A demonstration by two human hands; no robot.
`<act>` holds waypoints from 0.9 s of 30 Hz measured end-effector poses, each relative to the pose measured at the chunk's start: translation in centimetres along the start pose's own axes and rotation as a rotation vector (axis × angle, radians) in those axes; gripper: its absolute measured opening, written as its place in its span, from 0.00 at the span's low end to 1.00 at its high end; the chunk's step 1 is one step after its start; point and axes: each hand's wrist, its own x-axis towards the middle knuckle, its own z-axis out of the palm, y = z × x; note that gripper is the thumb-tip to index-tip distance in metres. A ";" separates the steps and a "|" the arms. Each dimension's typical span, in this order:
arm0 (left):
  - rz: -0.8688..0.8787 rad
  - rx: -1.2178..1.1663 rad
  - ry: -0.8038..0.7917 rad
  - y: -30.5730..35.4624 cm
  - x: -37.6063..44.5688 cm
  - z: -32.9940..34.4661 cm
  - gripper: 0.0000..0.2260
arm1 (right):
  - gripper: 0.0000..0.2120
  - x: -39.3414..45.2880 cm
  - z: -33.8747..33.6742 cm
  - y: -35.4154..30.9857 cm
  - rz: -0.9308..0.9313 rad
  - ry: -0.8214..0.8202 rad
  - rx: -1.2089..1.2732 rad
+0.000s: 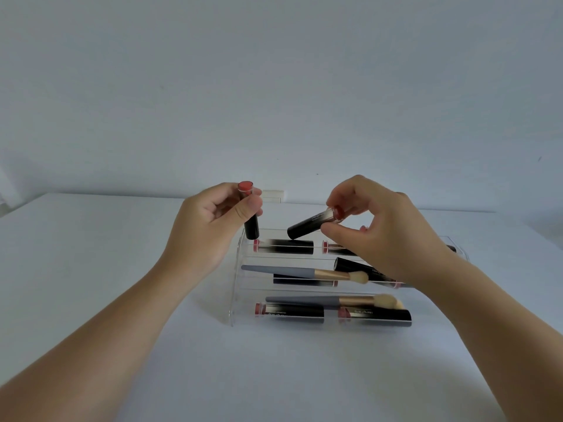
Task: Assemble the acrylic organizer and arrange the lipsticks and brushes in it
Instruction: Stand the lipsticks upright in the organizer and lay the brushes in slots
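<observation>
A clear acrylic stepped organizer [236, 287] stands on the white table. Several black lipsticks lie on its tiers, such as one on the top tier [285, 246] and one on the bottom tier [291, 312]. Two grey-handled brushes lie across it, one on the middle tier [292, 272] and one on the lowest tier [320, 300]. My left hand [204, 226] grips a black lipstick [251, 228] upright, red end up, above the organizer's left end. My right hand [387, 233] pinches another lipstick [307, 225] by its red end, tilted over the top tier.
The white table [122, 269] runs to a pale wall behind. A small white box [272, 196] sits at the table's far edge behind my left hand.
</observation>
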 end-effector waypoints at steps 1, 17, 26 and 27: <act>0.001 0.007 0.001 -0.1 0.0 -0.1 0.10 | 0.10 0.0 0.1 0.0 0.001 0.010 0.005; 0.045 0.150 -0.017 -0.3 -0.7 0.6 0.05 | 0.13 -0.5 2.0 -0.9 -0.065 0.182 -0.002; 0.043 0.124 -0.023 -0.4 -1.0 1.2 0.12 | 0.14 -0.4 2.1 -0.5 -0.142 0.258 -0.124; 0.047 0.128 -0.022 -0.4 -1.0 1.3 0.13 | 0.14 -0.4 2.2 -0.5 -0.150 0.269 -0.121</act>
